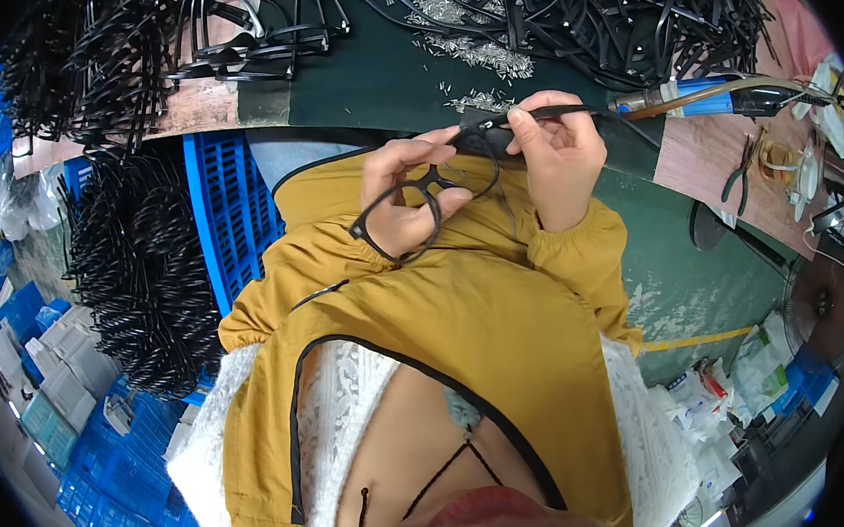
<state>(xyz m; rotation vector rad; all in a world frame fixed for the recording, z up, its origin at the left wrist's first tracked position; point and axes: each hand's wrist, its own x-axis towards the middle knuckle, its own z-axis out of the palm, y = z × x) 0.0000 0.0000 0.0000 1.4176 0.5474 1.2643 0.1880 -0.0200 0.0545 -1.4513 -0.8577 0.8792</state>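
Observation:
My left hand (401, 186) grips a black eyeglass frame (435, 178) by its front, with fingers and thumb around the bridge and one lens rim. My right hand (563, 160) pinches a black temple arm (574, 109) against the hinge corner of that frame. Whether the arm is joined at the hinge is too small to tell. Both hands are held at the table's near edge, above my lap. Just beyond them lies a scatter of small silvery pins (483, 101) on the dark green mat (377, 89).
Black eyeglass parts are heaped at the far left (110, 46) and far right (653, 28). A blue powered screwdriver (703, 97) lies right of my hand, with pliers (739, 176) nearby. A blue crate (231, 212) and more stacked black frames (141, 259) stand at my left.

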